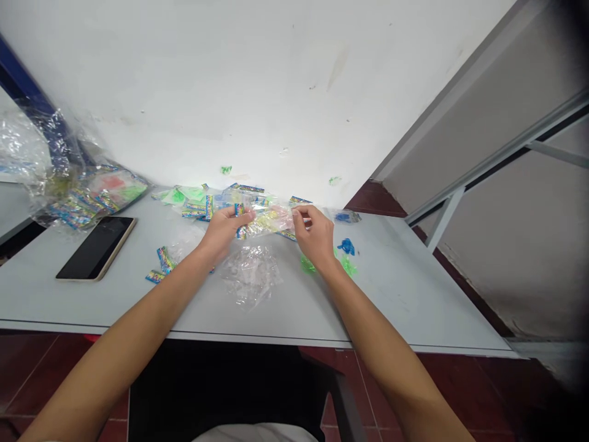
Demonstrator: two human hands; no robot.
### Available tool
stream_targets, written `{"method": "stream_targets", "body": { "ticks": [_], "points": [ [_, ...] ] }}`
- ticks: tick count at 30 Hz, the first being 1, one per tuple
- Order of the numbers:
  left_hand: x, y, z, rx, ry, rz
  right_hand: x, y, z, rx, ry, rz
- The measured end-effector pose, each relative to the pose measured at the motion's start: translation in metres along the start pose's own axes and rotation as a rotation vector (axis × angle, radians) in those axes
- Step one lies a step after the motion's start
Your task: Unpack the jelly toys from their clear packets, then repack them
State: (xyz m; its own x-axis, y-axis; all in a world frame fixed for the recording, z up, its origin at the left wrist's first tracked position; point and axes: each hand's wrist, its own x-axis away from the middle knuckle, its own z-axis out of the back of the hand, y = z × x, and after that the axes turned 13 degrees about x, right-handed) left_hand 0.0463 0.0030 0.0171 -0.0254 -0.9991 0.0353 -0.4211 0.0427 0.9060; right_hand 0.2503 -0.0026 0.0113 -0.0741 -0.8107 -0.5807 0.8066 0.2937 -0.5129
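Note:
Over the middle of the table my left hand (pixel 225 228) grips one end of a clear plastic bag (pixel 271 220) with a colourful printed header, thumb on top. Yellow and pink pieces show through the film. At the other end, my right hand (pixel 313 233) pinches the bag's edge between thumb and fingers. Under and behind it lie several more bags with blue printed headers (pixel 196 210). A crumpled heap of clear plastic (pixel 252 273) sits just in front. Beside my right wrist are green pieces (pixel 348 265) and a blue piece (pixel 346 247).
A smartphone (pixel 96 248) lies at the left. Behind it a large clear bag (pixel 87 196) holds several printed packets. The grey table (pixel 414 294) meets a white wall (pixel 257 92). A metal frame (pixel 497 159) stands at the right, and a dark chair (pixel 221 387) is below.

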Motion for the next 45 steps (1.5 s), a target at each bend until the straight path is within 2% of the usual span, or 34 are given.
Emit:
{"method": "stream_targets", "body": {
  "ticks": [5, 8, 11, 16, 19, 25, 33, 37, 41, 43, 45],
  "points": [
    [0.001, 0.006, -0.001, 0.095, 0.006, 0.018, 0.003, -0.005, -0.001, -0.106, -0.047, -0.057],
    [0.0, 0.005, -0.002, 0.117, 0.028, 0.033, 0.005, -0.007, -0.002, -0.169, 0.028, 0.02],
    [-0.002, 0.001, -0.001, 0.128, 0.048, 0.035, 0.006, -0.009, -0.002, -0.135, 0.1, 0.13],
    [-0.004, -0.003, 0.001, 0.122, 0.058, 0.037, 0.008, -0.011, -0.002, -0.065, 0.145, 0.235],
    [-0.005, -0.004, 0.002, 0.105, 0.062, 0.028, 0.008, -0.01, -0.003, -0.064, 0.157, 0.244],
    [-0.005, -0.004, 0.002, 0.114, 0.032, 0.008, 0.007, -0.01, -0.003, -0.047, 0.039, 0.12],
    [-0.007, -0.008, 0.003, 0.126, 0.021, -0.045, 0.005, -0.014, -0.006, -0.365, -0.201, -0.171],
    [-0.007, -0.011, 0.004, 0.079, 0.006, -0.077, 0.001, -0.009, -0.009, -0.597, -0.335, -0.36],
    [-0.006, -0.008, 0.002, -0.082, -0.048, -0.135, -0.002, -0.007, -0.006, -0.724, -0.493, -0.395],
    [-0.004, 0.0, 0.001, -0.184, -0.065, -0.151, -0.003, -0.007, -0.003, -0.74, -0.513, -0.407],
    [0.004, 0.013, 0.005, -0.257, -0.042, -0.133, -0.006, -0.006, 0.001, -0.793, -0.44, -0.464]
  ]
}}
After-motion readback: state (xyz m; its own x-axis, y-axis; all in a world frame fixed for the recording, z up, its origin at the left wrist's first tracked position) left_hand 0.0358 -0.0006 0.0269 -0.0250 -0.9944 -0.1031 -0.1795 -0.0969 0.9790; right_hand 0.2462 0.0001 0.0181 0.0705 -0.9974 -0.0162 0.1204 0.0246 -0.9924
